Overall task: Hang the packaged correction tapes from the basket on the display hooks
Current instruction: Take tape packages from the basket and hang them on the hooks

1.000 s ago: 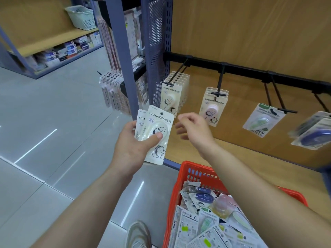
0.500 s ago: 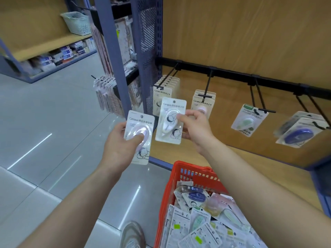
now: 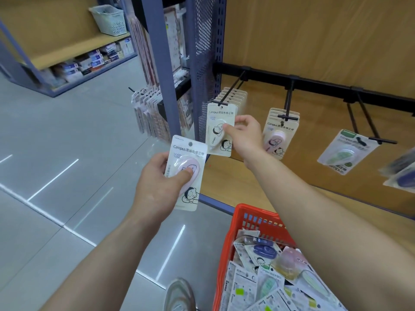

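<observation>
Head camera: well below the black rail's (image 3: 314, 83) left end, the left hand (image 3: 155, 187) has its grip closed on a pink correction tape pack (image 3: 187, 173), thumb on the blister and fingers behind the card. Just under the rail's leftmost hook (image 3: 229, 93), the right hand (image 3: 244, 135) pinches a white correction tape pack (image 3: 219, 129) by its right edge. The card's top is at the hook's tip, in front of like packs hanging there. Further right along the rail hang pink packs (image 3: 280, 133), then a green pack (image 3: 345, 151). Below the rail, the red basket (image 3: 253, 218) holds loose packs (image 3: 269, 277).
</observation>
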{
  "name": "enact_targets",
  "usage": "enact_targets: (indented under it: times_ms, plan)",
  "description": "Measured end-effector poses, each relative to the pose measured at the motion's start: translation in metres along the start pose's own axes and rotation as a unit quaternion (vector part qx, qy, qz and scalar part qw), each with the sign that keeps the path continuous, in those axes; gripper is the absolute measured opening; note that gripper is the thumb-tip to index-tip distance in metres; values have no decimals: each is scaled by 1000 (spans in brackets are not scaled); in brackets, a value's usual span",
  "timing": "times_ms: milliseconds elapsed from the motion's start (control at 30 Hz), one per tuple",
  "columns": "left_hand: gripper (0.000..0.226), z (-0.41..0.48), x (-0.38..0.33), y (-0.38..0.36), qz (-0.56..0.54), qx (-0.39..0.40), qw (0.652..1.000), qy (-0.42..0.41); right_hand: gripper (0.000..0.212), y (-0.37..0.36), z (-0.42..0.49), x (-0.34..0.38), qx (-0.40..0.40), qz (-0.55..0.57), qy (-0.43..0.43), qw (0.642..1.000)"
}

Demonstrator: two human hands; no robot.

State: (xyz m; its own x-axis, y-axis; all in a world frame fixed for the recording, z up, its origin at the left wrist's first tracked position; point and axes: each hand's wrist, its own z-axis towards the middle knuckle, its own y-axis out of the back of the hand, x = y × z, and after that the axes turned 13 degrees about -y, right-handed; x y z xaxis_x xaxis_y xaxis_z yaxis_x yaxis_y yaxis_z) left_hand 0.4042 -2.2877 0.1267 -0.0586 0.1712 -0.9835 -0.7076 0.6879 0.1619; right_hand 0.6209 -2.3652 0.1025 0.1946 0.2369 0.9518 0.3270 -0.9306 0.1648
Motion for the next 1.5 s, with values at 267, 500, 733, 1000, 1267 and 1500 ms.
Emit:
enact_targets:
  times_ms: [267, 500, 733, 1000, 1267, 1500]
  plan:
    - [21, -1, 1, -3, -5, 2, 1000, -6, 21, -1, -2, -1, -17, 29, -1, 999]
    - [23, -1, 2, -5, -4, -2, 1000, -3, 23, -2, 5, -5, -20, 19, -4, 1000]
    - [21, 1, -1, -10, 4, 2, 1000, 0, 25, -7, 33, 0, -88, -77, -16, 993]
    - [27, 5, -14, -30, 23, 14, 1000, 1, 35, 46, -18, -21, -9, -237, 18, 971]
    - [26, 0, -15, -79, 49, 135, 989, 15, 25, 171, -109, -34, 60, -377, 62, 922]
    - [10, 20, -34, -131, 188, 238, 950, -70, 21, 228, -118, -45, 24, -356, 70, 932]
